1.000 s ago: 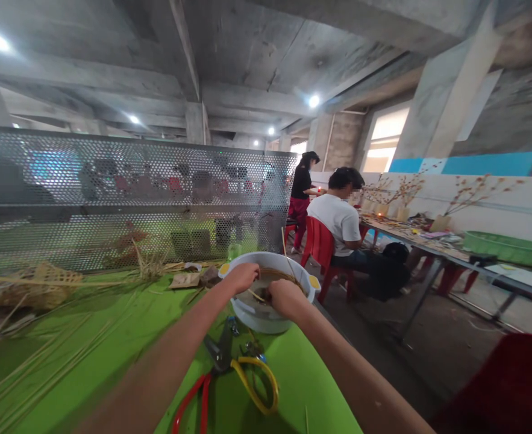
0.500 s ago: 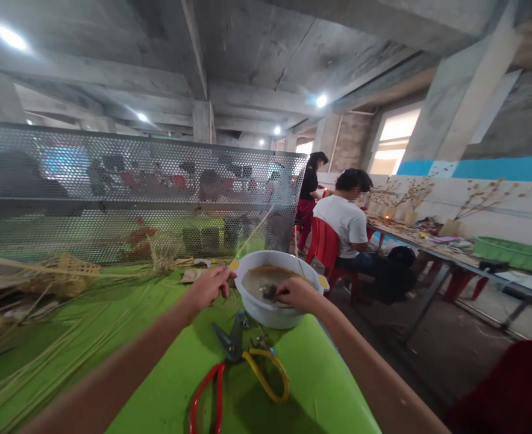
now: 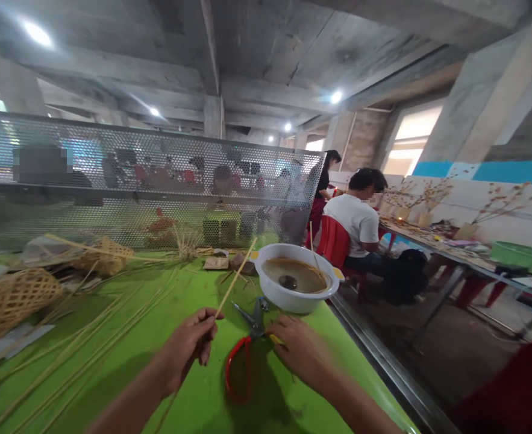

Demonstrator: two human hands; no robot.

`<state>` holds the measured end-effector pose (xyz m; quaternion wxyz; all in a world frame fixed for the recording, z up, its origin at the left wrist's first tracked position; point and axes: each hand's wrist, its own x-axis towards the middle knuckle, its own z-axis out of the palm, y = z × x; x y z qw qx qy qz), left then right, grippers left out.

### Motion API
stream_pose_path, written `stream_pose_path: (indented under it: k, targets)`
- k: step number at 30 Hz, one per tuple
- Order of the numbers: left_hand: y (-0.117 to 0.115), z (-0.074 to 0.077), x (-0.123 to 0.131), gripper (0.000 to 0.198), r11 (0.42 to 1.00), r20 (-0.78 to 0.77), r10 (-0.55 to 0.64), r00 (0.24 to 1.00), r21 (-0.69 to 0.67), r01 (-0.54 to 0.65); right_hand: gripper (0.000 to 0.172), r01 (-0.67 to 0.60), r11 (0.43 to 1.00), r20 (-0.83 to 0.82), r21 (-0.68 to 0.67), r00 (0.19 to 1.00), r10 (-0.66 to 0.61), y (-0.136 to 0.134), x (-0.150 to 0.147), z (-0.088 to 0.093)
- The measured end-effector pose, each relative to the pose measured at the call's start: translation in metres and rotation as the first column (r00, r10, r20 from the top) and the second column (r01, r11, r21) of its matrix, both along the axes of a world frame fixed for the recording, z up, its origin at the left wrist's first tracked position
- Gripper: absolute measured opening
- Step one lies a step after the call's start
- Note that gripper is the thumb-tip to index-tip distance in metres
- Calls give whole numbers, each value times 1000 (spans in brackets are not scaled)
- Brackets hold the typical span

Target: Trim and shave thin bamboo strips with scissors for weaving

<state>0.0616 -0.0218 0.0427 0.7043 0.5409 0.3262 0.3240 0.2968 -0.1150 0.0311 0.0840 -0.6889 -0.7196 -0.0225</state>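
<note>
My left hand (image 3: 188, 346) pinches a thin bamboo strip (image 3: 235, 278) that slants up and to the right over the green table (image 3: 112, 337). Palm down, my right hand (image 3: 299, 349) rests on the table, its fingers partly curled over the yellow handle of the shears (image 3: 247, 337); a grip on it cannot be confirmed. The shears have one red handle loop and lie with the blades pointing away from me. Just beyond them stands a white bowl (image 3: 297, 283) of brown liquid with a dark lump in it.
Long bamboo strips (image 3: 67, 355) and woven bamboo baskets (image 3: 17, 295) lie on the left of the table. A perforated metal screen (image 3: 148, 187) runs along the back. At the right a person in white (image 3: 356, 223) sits on a red chair at another table (image 3: 469, 259).
Both hands have left the bowl and come back toward me. The left hand drew a bamboo strip out with it; the right hand dropped onto the shears' handle. The camera tilted down.
</note>
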Motion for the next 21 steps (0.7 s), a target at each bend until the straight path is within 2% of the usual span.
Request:
stream_pose_path:
  k: [2,4,11,17,21]
  targets:
    - [-5,-4,-6,24,1000,33,4,999,-2,-4,49,5,1000,21,10,1000,-6,12,-13,-17]
    - [-9,-7,-12,24,1000,49,3,999,-4,-2,56,14,999,34,31,999,-15,25,-23,-27]
    - [-11,-14,-36,22,996,52,55,997,64,-59,46,24,994,8,102,1000,-25,46,-37,-42]
    - [2,-23,-44,31,992,3,90,996,89,-90,49,93,972,-239,214,970,-40,43,-37,-53]
    - [12,-34,-49,39,988,-2,132,991,78,-131,43,132,937,-490,325,871,48,40,-40,-50]
